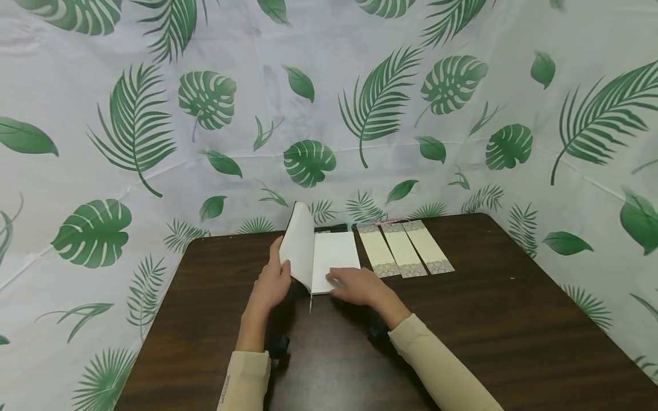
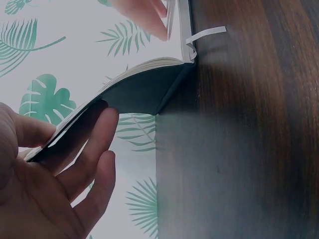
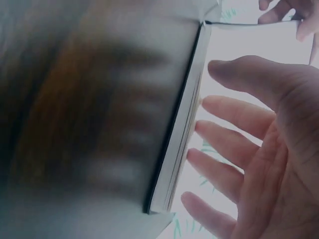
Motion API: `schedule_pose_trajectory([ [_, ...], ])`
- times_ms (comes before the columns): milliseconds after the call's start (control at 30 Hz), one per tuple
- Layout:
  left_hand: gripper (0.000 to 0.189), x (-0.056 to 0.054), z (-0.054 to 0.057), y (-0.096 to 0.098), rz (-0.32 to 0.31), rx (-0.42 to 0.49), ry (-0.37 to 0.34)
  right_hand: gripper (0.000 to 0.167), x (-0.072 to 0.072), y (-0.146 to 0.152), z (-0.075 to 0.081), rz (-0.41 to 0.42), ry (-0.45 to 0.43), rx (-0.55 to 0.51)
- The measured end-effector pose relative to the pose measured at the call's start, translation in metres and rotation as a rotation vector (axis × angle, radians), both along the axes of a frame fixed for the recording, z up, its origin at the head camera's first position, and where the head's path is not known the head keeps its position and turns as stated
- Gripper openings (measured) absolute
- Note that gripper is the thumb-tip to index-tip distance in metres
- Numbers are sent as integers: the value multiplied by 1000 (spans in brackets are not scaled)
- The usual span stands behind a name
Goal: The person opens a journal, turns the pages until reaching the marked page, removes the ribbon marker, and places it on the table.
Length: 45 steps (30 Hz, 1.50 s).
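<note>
A dark-covered notebook (image 1: 336, 251) lies open on the table with blank white pages. Its left cover and a stack of pages are raised and tilted. My left hand (image 1: 272, 279) pinches their outer edge, thumb on the page side and fingers behind the dark cover (image 2: 142, 89), as the left wrist view shows. A pale ribbon marker (image 2: 209, 32) hangs from the bottom of the spine. My right hand (image 1: 360, 285) is over the lower part of the right page. In the right wrist view its fingers (image 3: 232, 112) are spread and nearly straight, with tips at the page-block edge.
Three cream paper strips (image 1: 378, 251) with patterned ends lie side by side right of the notebook. A pink cord-like thing (image 1: 393, 221) is at their far ends. Behind the notebook lies a dark object (image 1: 331, 228). A leaf-patterned sheet (image 1: 257, 171) borders the brown table (image 1: 488, 319).
</note>
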<state>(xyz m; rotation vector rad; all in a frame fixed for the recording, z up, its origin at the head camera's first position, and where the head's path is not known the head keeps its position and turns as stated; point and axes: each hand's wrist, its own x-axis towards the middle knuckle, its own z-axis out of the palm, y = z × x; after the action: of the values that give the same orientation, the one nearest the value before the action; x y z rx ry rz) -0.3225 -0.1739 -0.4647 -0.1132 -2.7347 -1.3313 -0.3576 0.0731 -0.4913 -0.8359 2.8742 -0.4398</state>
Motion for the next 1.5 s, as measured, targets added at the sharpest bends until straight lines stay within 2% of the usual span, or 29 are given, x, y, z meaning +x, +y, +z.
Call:
schedule_pose_trajectory([
  [200,65,1,1,0,-12,22,-10,49,-1,6,4,-37,35,73],
  [367,65,0,2,1,-20,40,-14,43,-2,9,6,-52,40,81],
  [533,65,0,1,1,-23,49,-14,34,-2,10,7,-37,35,69],
  [800,64,-1,-2,0,-23,43,-3,37,-3,11,8,-25,14,47],
  [967,64,-2,-2,-1,-33,46,4,29,-5,12,9,-2,-15,7],
  [1100,65,-1,-1,-1,-39,51,5,17,-7,13,10,9,38,18],
  [1233,65,-1,0,-2,-46,51,5,18,-7,12,11,1,116,69],
  [1367,65,-1,0,-2,-52,54,7,5,-7,13,10,2,164,96],
  [1433,65,-1,0,-2,-54,59,7,5,-8,15,10,-9,178,97],
  [1500,65,-1,0,-2,-56,63,10,13,-9,16,11,-40,184,78],
])
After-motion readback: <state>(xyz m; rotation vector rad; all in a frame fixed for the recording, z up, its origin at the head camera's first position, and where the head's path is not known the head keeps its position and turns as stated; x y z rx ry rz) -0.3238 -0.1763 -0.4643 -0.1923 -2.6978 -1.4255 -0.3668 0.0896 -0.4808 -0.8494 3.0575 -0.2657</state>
